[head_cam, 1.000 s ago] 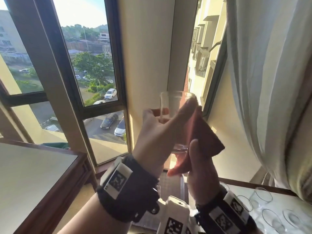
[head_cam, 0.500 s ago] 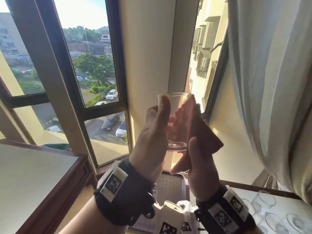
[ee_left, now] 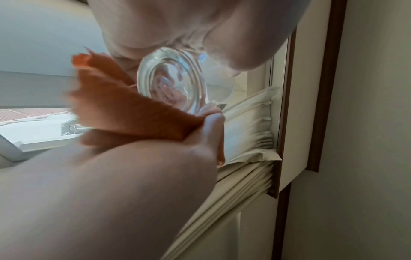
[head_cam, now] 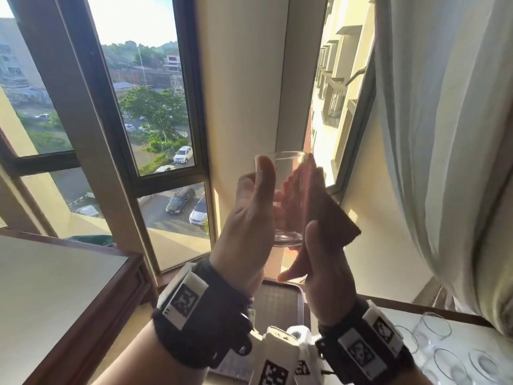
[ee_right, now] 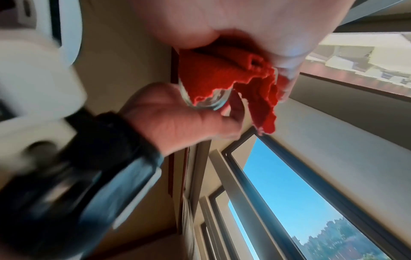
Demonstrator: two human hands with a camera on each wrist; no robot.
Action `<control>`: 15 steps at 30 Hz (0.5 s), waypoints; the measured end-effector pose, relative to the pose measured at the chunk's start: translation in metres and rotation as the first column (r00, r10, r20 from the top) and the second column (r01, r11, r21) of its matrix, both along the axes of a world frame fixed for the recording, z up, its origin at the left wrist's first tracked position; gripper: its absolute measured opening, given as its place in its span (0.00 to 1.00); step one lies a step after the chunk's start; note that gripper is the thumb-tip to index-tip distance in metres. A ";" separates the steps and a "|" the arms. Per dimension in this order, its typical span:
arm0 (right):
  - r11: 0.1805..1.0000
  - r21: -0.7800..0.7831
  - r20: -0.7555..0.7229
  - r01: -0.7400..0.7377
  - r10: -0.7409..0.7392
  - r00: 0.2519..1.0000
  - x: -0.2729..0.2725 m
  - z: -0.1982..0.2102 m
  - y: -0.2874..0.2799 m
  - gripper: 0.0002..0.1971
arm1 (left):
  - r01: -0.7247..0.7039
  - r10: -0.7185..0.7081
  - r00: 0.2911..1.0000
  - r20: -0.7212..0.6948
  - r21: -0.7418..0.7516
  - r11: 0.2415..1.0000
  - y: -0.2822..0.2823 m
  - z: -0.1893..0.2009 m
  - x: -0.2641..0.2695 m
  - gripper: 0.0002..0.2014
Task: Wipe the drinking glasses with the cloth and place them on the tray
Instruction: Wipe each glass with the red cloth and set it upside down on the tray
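Up by the window, at chest height over the tray, the person holds one drinking glass upright between both hands; a second ago the left thumb lay slanted across the front of the glass, and now it stands straight up the near wall with its tip at the rim, so the glass has been turned a little in the grip; I judge this to be wiping in progress, a fresh stretch of wall brought round to the cloth. The left hand is curled about the glass, thumb in front and fingers behind; the right hand pinches the reddish cloth, thumb on the near face, and presses it flat against the right side of the glass from base up to rim. Low to the right several more glasses stand on the desk beside the tray; nothing shows on the visible part of the tray, so most of the job seems left.
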State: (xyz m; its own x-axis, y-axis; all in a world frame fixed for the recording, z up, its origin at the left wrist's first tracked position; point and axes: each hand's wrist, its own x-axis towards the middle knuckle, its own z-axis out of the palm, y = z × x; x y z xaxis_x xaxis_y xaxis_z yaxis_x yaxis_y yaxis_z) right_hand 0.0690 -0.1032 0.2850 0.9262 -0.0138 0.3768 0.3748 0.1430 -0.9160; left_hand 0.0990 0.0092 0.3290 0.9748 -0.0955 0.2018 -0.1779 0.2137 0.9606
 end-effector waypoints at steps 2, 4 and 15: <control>0.996 0.000 0.175 0.091 -0.090 0.980 0.002 0.015 0.000 0.14 | 0.022 -0.022 1.000 -0.005 0.020 1.000 -0.006 -0.006 -0.003 0.32; 0.985 -0.057 0.328 0.162 -0.135 0.935 0.000 0.025 0.005 0.13 | 0.033 -0.032 0.998 -0.045 0.026 0.999 -0.009 -0.009 -0.006 0.36; 0.993 -0.040 0.157 0.111 -0.103 0.982 -0.007 -0.012 0.005 0.32 | 0.029 -0.028 1.000 -0.007 0.107 0.994 0.002 0.006 -0.006 0.41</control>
